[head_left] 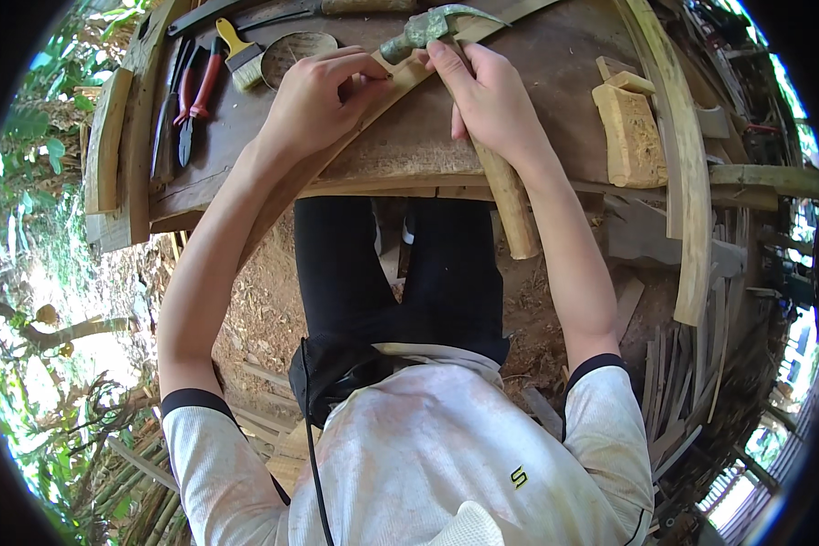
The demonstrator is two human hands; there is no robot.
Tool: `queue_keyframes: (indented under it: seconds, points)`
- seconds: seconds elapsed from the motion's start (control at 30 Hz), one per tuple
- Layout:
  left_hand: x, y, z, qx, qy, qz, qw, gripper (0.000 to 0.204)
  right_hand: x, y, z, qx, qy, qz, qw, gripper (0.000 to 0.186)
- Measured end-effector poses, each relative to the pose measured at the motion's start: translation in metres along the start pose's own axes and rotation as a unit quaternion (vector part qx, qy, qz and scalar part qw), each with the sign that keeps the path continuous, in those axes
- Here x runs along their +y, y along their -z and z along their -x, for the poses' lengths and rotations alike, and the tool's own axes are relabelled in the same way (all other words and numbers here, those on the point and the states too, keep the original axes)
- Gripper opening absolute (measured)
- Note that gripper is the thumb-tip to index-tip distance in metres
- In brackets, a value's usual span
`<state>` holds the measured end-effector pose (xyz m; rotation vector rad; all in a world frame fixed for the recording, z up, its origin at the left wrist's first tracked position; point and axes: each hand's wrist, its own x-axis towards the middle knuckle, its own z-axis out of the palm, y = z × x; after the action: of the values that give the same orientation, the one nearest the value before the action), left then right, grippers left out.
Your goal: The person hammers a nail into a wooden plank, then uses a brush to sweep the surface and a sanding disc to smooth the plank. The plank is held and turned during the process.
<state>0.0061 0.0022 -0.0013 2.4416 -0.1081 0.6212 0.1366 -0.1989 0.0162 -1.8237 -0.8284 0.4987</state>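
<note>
Brown wooden table (pixel 555 100) below, and right fingers (pixel 447 65) close round a wooden-handled, green-grey claw hammer (pixel 425 30), head just beyond them! Left fingers (pixel 359 65) pinch together, contents hidden, beside a long wooden strip (pixel 359 125). Strip's in place; no finished join shows, so work seems left.

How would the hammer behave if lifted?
The hammer is probably head-heavy: its metal head sits at one end. Likely stiff, since the wooden handle looks stout. Held near the head by the right hand, it may balance fairly easily.
</note>
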Motion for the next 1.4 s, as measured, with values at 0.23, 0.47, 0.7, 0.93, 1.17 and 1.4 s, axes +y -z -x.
queue_keyframes:
  seconds: [0.23,0.47,0.7,0.93,1.17,1.4]
  points:
    - [0.003,0.000,0.003,0.020,-0.017,-0.015,1.000,0.011,-0.006,-0.001,0.002,0.001,-0.019,0.040,0.999,0.051]
    - [-0.001,-0.001,0.002,0.026,0.019,0.003,0.999,0.011,-0.011,-0.003,0.005,0.005,-0.003,0.048,0.999,0.055]
    - [0.004,-0.005,0.004,0.046,-0.040,-0.022,0.998,0.013,-0.012,-0.004,0.006,0.013,0.000,0.058,0.998,0.054]
    - [0.004,-0.004,0.003,0.029,-0.018,-0.027,0.999,0.014,-0.013,-0.003,0.007,0.012,-0.002,0.053,0.999,0.054]
    - [0.003,-0.005,0.004,0.032,-0.012,-0.027,0.999,0.013,-0.013,-0.002,0.007,0.010,-0.007,0.049,0.999,0.054]
    - [0.003,-0.004,0.002,0.024,0.006,-0.022,0.999,0.012,-0.013,-0.003,0.007,0.015,0.000,0.044,0.999,0.054]
